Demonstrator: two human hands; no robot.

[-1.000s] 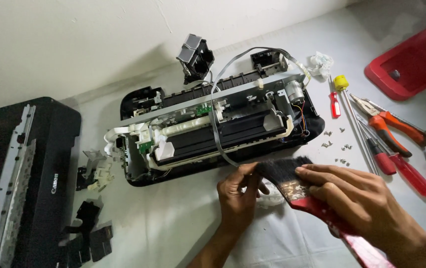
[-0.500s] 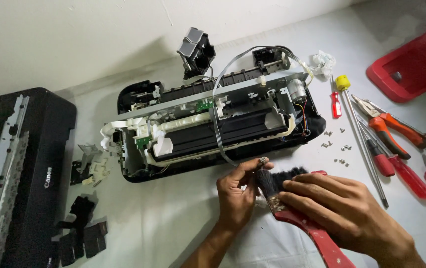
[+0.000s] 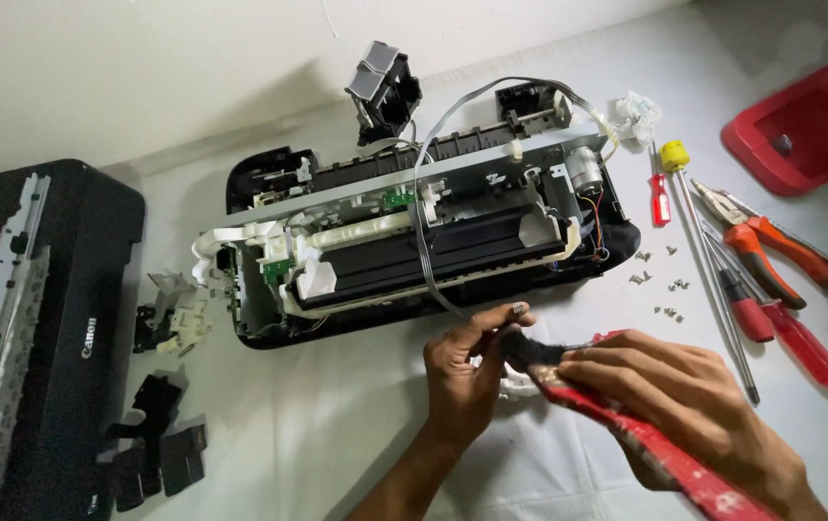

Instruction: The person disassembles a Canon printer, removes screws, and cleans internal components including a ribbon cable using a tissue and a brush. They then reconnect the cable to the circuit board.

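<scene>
A dismantled black printer (image 3: 433,241) lies open on the white surface, its grey metal frame, white plastic parts and a grey ribbon cable exposed. In front of it my right hand (image 3: 670,400) grips a red-handled brush (image 3: 626,425) whose black bristles point left. My left hand (image 3: 467,371) holds a small white plastic part (image 3: 515,384) against those bristles, fingers curled around it. Most of the white part is hidden by my fingers.
The printer's black top cover (image 3: 38,328) lies at the left, with loose black and white plastic pieces (image 3: 158,386) beside it. Right of the printer are small screws (image 3: 660,280), red-handled screwdrivers (image 3: 771,318), orange pliers (image 3: 771,241) and a red tray (image 3: 800,125).
Both hands have drawn closer together; the brush bristles have moved left onto the white part in my left hand. The view has shifted slightly.
</scene>
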